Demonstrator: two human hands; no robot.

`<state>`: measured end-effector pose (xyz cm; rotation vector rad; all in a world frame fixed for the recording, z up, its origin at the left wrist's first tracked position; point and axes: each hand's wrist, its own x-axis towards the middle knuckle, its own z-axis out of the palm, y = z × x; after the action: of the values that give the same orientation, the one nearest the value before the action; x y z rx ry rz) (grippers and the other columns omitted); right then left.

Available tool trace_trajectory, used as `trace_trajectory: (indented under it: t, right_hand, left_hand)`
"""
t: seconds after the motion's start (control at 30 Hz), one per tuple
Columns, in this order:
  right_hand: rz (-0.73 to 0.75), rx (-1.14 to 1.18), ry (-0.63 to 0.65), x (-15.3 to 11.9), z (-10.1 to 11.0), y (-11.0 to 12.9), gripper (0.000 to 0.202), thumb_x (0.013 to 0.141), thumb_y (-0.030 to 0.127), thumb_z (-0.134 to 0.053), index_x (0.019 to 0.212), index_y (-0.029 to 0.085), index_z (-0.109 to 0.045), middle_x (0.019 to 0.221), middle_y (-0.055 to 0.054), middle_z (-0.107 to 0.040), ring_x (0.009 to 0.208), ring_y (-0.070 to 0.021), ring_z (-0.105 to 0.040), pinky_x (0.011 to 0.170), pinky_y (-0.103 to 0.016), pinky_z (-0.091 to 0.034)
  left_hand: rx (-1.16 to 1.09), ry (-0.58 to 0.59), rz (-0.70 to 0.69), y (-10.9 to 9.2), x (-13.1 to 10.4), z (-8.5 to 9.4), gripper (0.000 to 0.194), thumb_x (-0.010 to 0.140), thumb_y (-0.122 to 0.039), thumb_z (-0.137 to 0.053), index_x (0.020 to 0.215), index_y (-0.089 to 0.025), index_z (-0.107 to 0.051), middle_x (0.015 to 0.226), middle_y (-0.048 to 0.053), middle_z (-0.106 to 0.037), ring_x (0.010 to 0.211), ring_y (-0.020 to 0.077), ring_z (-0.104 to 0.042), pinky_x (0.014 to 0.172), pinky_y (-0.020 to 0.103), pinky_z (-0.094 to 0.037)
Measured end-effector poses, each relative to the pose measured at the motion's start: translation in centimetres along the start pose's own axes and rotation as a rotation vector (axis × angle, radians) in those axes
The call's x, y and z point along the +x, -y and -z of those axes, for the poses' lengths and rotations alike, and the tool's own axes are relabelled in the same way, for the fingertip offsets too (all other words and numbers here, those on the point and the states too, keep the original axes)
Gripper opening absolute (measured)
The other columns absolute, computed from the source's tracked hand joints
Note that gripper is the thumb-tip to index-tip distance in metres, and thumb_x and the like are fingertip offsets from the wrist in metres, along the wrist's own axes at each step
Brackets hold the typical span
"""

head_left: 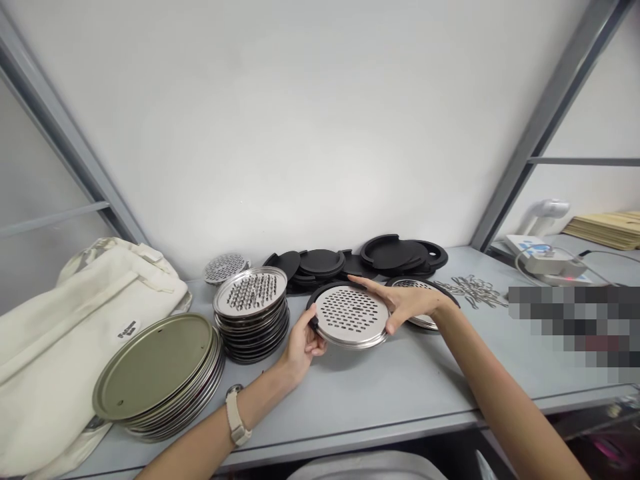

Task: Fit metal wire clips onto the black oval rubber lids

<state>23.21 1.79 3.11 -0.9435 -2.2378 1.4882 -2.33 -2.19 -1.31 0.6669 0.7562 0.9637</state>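
Between my hands is a round metal grater disc [349, 310] with slotted holes, tilted toward me, with a black ring [311, 301] at its back and left rim. My left hand [303, 340] grips its left edge, thumb on the rim and fingers curled underneath. My right hand [407, 303] spans its right side, thumb at the near right rim and fingers stretched along the far rim. Behind my right hand, partly hidden, a second grater disc [425, 322] in a black ring lies on the table. A stack of grater discs [251, 293] stands to the left.
A stack of olive-green round plates [157, 367] and a cream cloth bag [65, 320] occupy the left. Black round holders [320, 261] lie along the wall. Metal wire pieces [473, 290] and a white device with cables [545, 257] are on the right of the grey table [380, 393].
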Motion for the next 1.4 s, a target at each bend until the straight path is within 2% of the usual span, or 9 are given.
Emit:
trace_trajectory:
  t: [0.1, 0.27, 0.37, 0.47, 0.7, 0.83, 1.03, 1.2, 1.4]
  right_hand:
    - [0.041, 0.029, 0.066, 0.1, -0.1, 0.1, 0.124, 0.059, 0.048, -0.079, 0.146, 0.027, 0.005, 0.153, -0.008, -0.010, 0.138, -0.0269, -0.019, 0.112, -0.042, -0.018]
    - [0.078, -0.092, 0.049, -0.1, 0.0, 0.4, 0.122, 0.058, 0.046, -0.080, 0.147, 0.025, 0.002, 0.154, -0.008, 0.000, 0.139, -0.0292, -0.010, 0.113, -0.041, -0.014]
    - [0.067, -0.166, 0.063, -0.1, 0.1, 0.7, 0.124, 0.057, 0.045, -0.081, 0.147, 0.024, 0.001, 0.154, -0.008, -0.004, 0.139, -0.0299, -0.009, 0.113, -0.041, -0.013]
    - [0.062, -0.198, 0.074, 0.0, -0.1, 1.0, 0.122, 0.059, 0.043, -0.080, 0.147, 0.024, 0.001, 0.152, -0.008, -0.012, 0.138, -0.0294, -0.015, 0.113, -0.041, -0.016]
    - [0.072, -0.201, -0.023, 0.4, -1.0, 1.2, 0.118, 0.060, 0.045, -0.078, 0.147, 0.025, -0.001, 0.151, -0.009, -0.017, 0.136, -0.0295, -0.021, 0.112, -0.043, -0.018]
    - [0.080, -0.179, -0.026, 0.5, -1.0, 0.9, 0.119, 0.058, 0.045, -0.080, 0.147, 0.026, -0.003, 0.150, -0.009, -0.018, 0.136, -0.0295, -0.023, 0.112, -0.043, -0.020]
    - [0.078, -0.209, -0.042, 0.5, -0.8, 0.7, 0.118, 0.057, 0.044, -0.081, 0.147, 0.027, -0.006, 0.152, -0.007, -0.013, 0.138, -0.0304, -0.015, 0.113, -0.043, -0.017]
    - [0.019, -0.233, -0.034, 0.6, -1.0, 1.0, 0.119, 0.059, 0.044, -0.080, 0.147, 0.028, -0.001, 0.153, -0.006, -0.011, 0.138, -0.0293, -0.014, 0.114, -0.043, -0.015]
    - [0.018, -0.207, -0.061, 1.0, -1.9, 1.8, 0.127, 0.057, 0.046, -0.080, 0.146, 0.026, 0.008, 0.153, -0.008, -0.008, 0.138, -0.0304, -0.014, 0.114, -0.045, -0.012]
  left_hand:
    - [0.018, -0.014, 0.015, 0.0, -0.1, 0.1, 0.038, 0.070, -0.048, -0.067, 0.071, -0.015, -0.047, 0.047, -0.008, -0.040, 0.033, 0.0009, -0.021, 0.036, 0.016, -0.010]
    - [0.004, -0.014, 0.035, 0.2, -0.2, 0.0, 0.039, 0.070, -0.049, -0.066, 0.068, -0.016, -0.046, 0.046, -0.008, -0.039, 0.033, 0.0013, -0.021, 0.035, 0.016, -0.011]
    - [-0.021, -0.011, 0.032, 0.2, 0.0, 0.1, 0.037, 0.070, -0.047, -0.066, 0.069, -0.016, -0.046, 0.048, -0.008, -0.040, 0.033, 0.0007, -0.019, 0.035, 0.015, -0.011]
    - [-0.032, -0.009, 0.041, 0.1, 0.1, 0.3, 0.037, 0.071, -0.046, -0.066, 0.068, -0.016, -0.044, 0.049, -0.008, -0.041, 0.033, 0.0003, -0.020, 0.034, 0.015, -0.012]
    - [-0.022, -0.010, 0.046, 0.1, 0.3, 0.7, 0.037, 0.073, -0.047, -0.064, 0.069, -0.015, -0.046, 0.048, -0.008, -0.039, 0.032, 0.0001, -0.017, 0.033, 0.014, -0.012]
    - [-0.010, -0.023, 0.059, 0.0, 0.1, 0.6, 0.039, 0.073, -0.048, -0.063, 0.064, -0.015, -0.045, 0.045, -0.007, -0.038, 0.032, 0.0004, -0.017, 0.033, 0.015, -0.011]
    - [0.023, -0.034, 0.044, -0.2, -0.4, 0.3, 0.038, 0.072, -0.048, -0.065, 0.067, -0.015, -0.047, 0.047, -0.006, -0.040, 0.033, 0.0000, -0.018, 0.035, 0.015, -0.009]
    - [0.012, -0.075, -0.016, 0.1, -0.1, 0.2, 0.041, 0.070, -0.051, -0.066, 0.067, -0.015, -0.045, 0.046, -0.007, -0.037, 0.035, 0.0010, -0.020, 0.035, 0.015, -0.012]
    - [0.005, -0.064, -0.001, 0.2, 0.2, 0.4, 0.039, 0.070, -0.050, -0.065, 0.072, -0.015, -0.048, 0.047, -0.007, -0.038, 0.033, 0.0005, -0.019, 0.035, 0.015, -0.011]
